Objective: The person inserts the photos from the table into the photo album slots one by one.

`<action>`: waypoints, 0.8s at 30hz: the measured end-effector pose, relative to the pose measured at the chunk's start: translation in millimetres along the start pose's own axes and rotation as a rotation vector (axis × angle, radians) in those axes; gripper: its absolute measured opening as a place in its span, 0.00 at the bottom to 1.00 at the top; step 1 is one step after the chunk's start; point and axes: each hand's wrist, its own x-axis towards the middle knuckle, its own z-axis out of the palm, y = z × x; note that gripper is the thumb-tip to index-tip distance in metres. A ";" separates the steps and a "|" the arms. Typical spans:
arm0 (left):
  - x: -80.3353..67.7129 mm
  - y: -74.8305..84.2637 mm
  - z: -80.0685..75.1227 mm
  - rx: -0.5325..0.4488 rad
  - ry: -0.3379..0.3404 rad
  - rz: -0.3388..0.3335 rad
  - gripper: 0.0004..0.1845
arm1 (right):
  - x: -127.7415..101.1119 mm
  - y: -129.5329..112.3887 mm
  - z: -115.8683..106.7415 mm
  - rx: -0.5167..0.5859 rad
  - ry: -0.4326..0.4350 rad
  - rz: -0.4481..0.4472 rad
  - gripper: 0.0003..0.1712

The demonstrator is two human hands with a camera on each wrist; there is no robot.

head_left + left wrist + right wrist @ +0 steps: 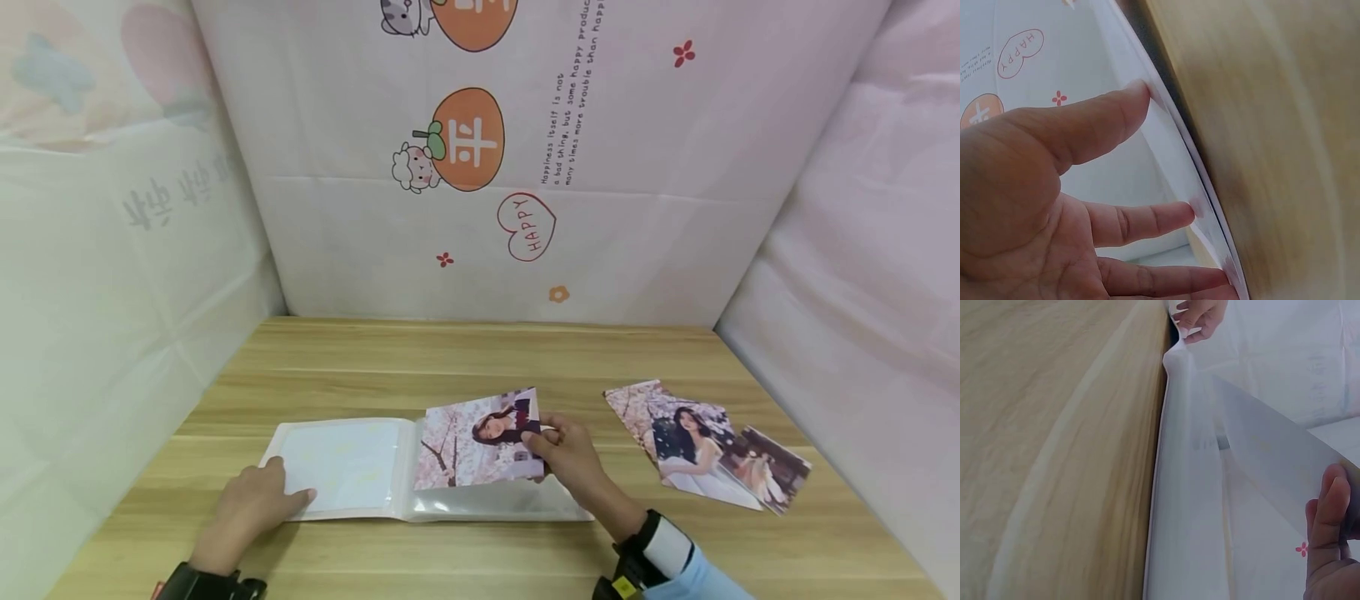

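Observation:
An open photo album (352, 467) with clear sleeves lies on the wooden table (480, 358). My left hand (251, 508) rests flat on its left page with straight fingers (1147, 219) pressing the page edge. My right hand (570, 454) pinches the right edge of a photo of a person under blossom trees (476, 440), held tilted over the album's right page. In the right wrist view the photo's white back (1266, 462) rises above the album sleeve (1185, 506), with my thumb (1329, 519) on it.
Two more photos (701, 446) lie overlapping on the table to the right of the album. Printed cloth walls (480, 158) close off the back and both sides of the table.

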 end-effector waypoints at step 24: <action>1.6 4.0 -3.4 0.002 -0.033 -0.014 0.32 | 4.8 2.1 28.9 -0.098 -0.076 -0.023 0.20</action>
